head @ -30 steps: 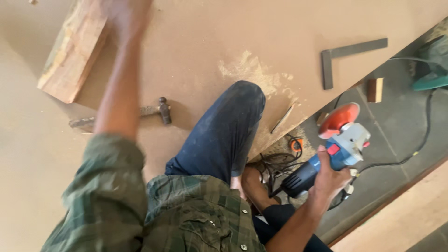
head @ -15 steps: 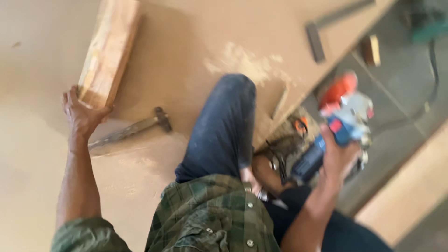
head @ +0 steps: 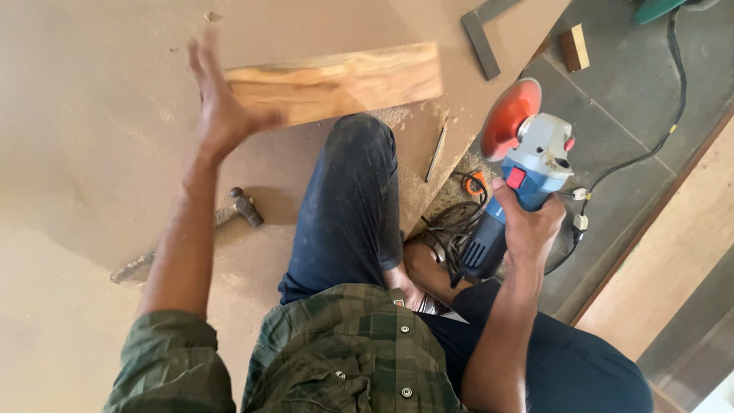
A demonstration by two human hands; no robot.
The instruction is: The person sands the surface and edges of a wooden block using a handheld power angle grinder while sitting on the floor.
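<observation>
The left hand (head: 218,115), fingers spread and blurred, grips the left end of a wooden block (head: 336,82) held above the brown board (head: 92,153); the block's long axis runs from 9 o'clock to 3 o'clock, extending rightward away from that hand. The right hand (head: 527,229) is closed around the blue body of an angle grinder (head: 520,164), whose orange disc (head: 510,118) lies just at 4 o'clock of the block's free right end, near but apart. A hammer (head: 191,233) rests on the board at 6 o'clock of the left hand, beside the raised knee (head: 359,168).
</observation>
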